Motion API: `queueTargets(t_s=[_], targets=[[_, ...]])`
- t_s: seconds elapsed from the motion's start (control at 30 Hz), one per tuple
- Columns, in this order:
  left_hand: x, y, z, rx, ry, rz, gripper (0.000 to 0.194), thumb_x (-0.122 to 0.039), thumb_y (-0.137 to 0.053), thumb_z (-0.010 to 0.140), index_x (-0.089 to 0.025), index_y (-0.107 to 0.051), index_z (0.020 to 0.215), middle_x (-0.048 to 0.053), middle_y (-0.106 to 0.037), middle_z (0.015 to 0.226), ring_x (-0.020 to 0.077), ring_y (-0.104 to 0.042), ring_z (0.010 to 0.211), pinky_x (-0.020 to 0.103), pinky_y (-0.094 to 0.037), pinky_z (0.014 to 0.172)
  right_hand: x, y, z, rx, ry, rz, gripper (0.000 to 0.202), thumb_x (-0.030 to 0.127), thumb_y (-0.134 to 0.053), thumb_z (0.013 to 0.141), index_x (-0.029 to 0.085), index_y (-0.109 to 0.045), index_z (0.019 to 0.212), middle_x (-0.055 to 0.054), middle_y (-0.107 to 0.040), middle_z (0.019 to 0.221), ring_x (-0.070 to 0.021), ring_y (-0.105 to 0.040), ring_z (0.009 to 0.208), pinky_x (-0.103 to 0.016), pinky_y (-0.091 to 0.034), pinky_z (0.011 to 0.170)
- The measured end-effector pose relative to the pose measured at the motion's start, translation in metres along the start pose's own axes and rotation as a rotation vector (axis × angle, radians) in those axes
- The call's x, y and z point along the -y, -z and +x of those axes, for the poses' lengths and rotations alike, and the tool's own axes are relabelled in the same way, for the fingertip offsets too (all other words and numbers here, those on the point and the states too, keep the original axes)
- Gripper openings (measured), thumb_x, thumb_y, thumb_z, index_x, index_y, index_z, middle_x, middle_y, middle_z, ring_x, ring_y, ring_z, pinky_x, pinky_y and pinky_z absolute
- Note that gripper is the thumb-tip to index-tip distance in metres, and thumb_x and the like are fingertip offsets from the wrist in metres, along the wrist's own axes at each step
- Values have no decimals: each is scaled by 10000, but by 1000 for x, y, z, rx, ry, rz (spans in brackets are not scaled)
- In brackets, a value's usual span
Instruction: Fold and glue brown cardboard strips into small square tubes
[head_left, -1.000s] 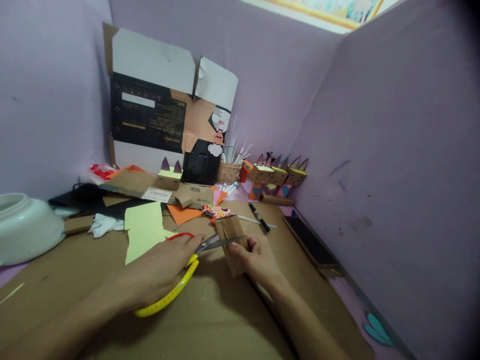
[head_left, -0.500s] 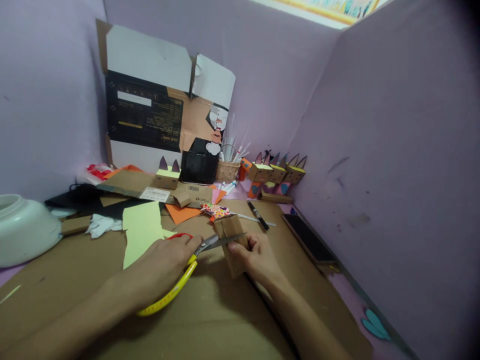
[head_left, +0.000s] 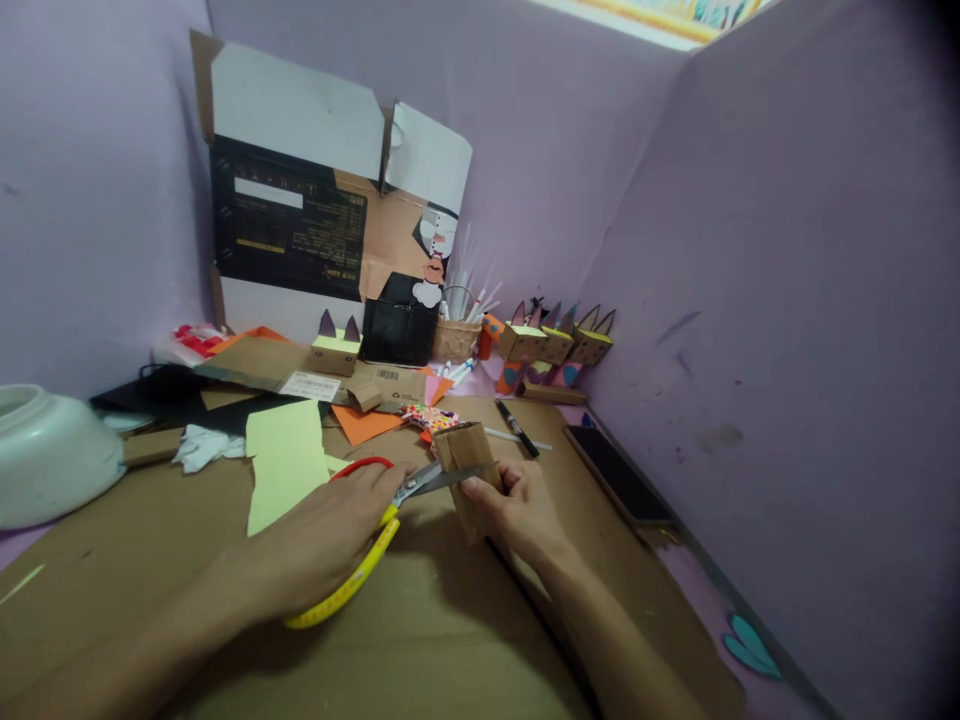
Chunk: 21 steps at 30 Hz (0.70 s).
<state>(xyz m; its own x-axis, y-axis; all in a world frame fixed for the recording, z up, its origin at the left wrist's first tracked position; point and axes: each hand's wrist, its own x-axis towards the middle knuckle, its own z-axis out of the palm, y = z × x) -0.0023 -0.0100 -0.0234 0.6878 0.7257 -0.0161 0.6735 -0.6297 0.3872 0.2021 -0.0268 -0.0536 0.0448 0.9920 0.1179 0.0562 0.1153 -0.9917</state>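
My left hand [head_left: 349, 515] is closed around a pair of scissors [head_left: 352, 582] with yellow and red handles. Their blades lie across a small folded piece of brown cardboard [head_left: 466, 510], which my right hand [head_left: 529, 505] pinches along its right side, thumb on the near face. Whether the blades have cut into it, I cannot tell. A pale green sheet of paper [head_left: 283, 460] lies beyond my left hand. Just past the cardboard piece is a colourful wrapper [head_left: 427, 416].
A white pot [head_left: 52, 460] stands at the left. A phone [head_left: 619, 472] and a black marker [head_left: 516, 428] lie at the right. Behind are a printed carton [head_left: 289, 220], a basket [head_left: 456, 341] of sticks and several eared cardboard figures [head_left: 525, 342]. Flat cardboard [head_left: 420, 650] covers the table.
Both hands have shifted very slightly to the right with the scissors and the cardboard piece. The grips and the blades' place across the cardboard look about the same.
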Motion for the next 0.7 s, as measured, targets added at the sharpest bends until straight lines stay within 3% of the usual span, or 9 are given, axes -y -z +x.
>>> queueTargets(t_s=[0.43, 0.7], targets=[[7, -17, 3, -51, 52, 227, 438, -61, -309, 798, -205, -489, 1170, 117, -587, 1058, 264, -584, 947, 403, -451, 781, 0, -3, -2, -64, 24, -134, 189, 307, -586, 596, 162, -505, 505, 48, -389, 471, -79, -291, 454, -206, -225, 433], [0, -10, 4, 2, 12, 318, 384, -43, -307, 792, -159, -515, 1092, 111, -617, 911, 267, -601, 811, 393, -465, 686, -2, -4, -1, -61, -10, -93, 184, 303, -593, 566, 159, -500, 501, 44, -401, 480, -83, -308, 471, -213, -228, 450]])
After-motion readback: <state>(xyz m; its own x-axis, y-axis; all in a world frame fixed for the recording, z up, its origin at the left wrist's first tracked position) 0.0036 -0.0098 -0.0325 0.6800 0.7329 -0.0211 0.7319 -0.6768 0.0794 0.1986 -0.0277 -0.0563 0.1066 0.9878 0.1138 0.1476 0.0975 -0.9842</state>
